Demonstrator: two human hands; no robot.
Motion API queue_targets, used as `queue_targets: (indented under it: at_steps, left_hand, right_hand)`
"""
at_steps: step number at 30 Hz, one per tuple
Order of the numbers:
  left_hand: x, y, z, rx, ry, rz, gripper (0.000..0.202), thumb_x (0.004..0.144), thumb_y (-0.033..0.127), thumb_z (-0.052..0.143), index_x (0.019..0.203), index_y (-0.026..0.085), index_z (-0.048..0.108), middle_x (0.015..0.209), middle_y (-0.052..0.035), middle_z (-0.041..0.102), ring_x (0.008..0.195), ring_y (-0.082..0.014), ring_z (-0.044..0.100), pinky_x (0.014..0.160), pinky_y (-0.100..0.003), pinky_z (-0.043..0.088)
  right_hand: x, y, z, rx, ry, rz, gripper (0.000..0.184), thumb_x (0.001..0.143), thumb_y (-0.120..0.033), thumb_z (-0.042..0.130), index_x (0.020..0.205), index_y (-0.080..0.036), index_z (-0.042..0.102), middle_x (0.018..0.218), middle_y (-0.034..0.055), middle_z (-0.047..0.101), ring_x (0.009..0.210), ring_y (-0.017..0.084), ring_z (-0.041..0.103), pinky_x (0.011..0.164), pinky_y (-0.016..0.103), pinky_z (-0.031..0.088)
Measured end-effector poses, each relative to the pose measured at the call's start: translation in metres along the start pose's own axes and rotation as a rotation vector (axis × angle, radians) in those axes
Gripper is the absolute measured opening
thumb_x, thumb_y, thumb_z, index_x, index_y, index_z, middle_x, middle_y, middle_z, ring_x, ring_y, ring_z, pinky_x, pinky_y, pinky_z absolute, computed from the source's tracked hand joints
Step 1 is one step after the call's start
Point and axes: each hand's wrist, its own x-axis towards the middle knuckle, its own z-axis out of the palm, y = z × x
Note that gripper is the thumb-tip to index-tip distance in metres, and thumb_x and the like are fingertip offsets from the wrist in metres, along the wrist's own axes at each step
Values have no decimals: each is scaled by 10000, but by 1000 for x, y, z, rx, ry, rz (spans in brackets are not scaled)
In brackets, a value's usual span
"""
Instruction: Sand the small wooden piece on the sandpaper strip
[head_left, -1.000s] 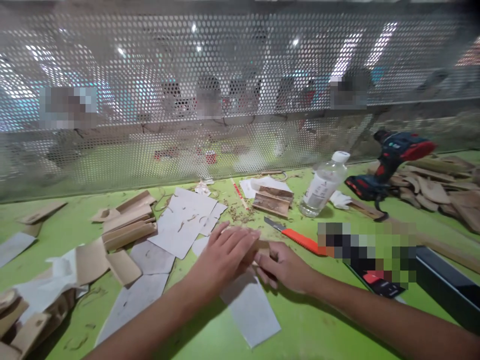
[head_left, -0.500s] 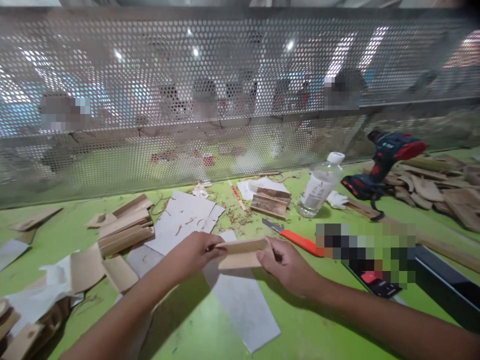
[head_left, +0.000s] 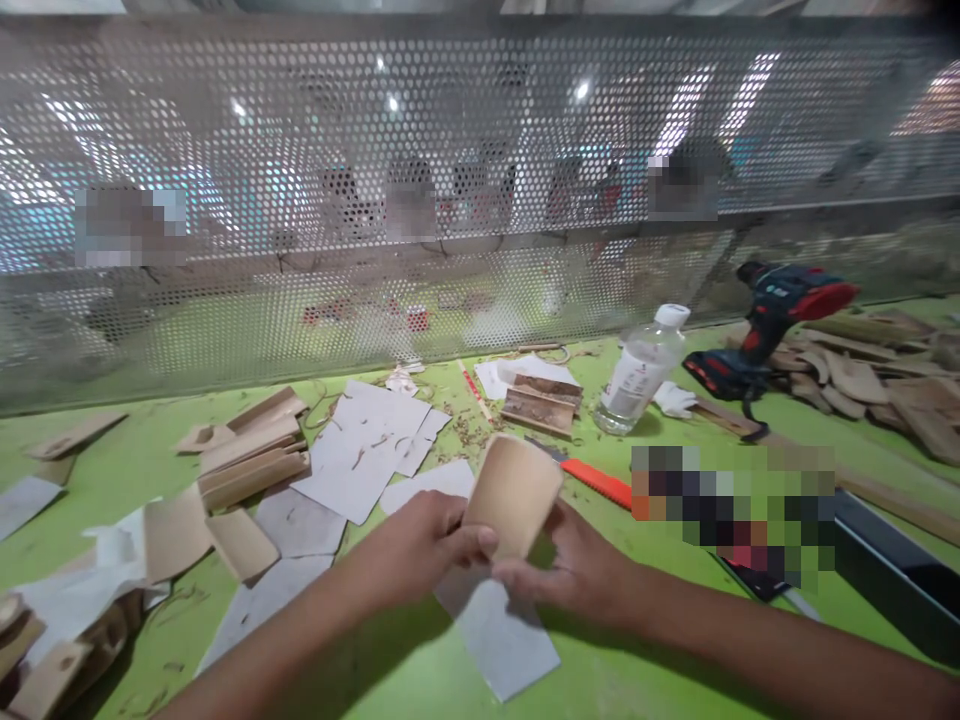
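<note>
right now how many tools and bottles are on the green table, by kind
drill: 1
orange-handled knife: 1
clear bottle: 1
total: 3

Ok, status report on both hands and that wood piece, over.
Left hand and right hand both gripping curved wood piece, raised off green table. Sandpaper sheet underneath. Nothing blocking.

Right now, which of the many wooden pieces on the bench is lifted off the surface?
The curved wooden piece pinched between the left hand and right hand. All other pieces, like the stack at left, lie on the green table.
</note>
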Motion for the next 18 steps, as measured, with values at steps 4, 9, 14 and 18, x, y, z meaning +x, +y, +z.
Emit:
queue_targets:
  at_steps: [4, 9, 14, 18]
  left_hand:
    - [-3, -6, 16, 289, 71, 27, 247, 958, 401, 591, 1033, 186, 687, 1035, -112, 763, 922, -287, 708, 777, -344, 527]
    - [1, -36, 28, 616, 246, -188, 837, 799, 432, 795, 1469, 65, 454, 1569, -342, 390, 1475, -520, 326, 1131, -659, 332]
    - [0, -60, 13, 602, 90, -125, 969, 709, 341, 857, 1529, 88, 405, 1612, -314, 318, 1498, -460, 317, 1186, -599, 306]
    - [-6, -58, -6, 532, 14, -66, 1024, 668, 259, 877, 1556, 115, 388, 1634, -271, 293, 1507, -428, 313, 1209, -548, 306]
  right_hand:
    - [9, 5, -4, 2, 67, 119, 438, 1046, -526, 409, 1111, -165, 649, 930, 98, 722, 858, 238, 693, 762, 364, 575]
    - [26, 16, -34, -154, 162, 248, 522, 1039, -548, 376, 1362, -154, 488, 813, 72, 717, 679, 239, 675, 663, 386, 561]
    - [32, 9, -56, -481, -11, 182, 465, 983, -468, 499, 1320, -171, 617, 1226, 176, 706, 1096, 352, 661, 906, 471, 521]
    - [28, 4, -52, -560, -206, 27, 335, 1001, -366, 466, 1167, -201, 706, 992, 91, 765, 812, 251, 675, 742, 351, 515]
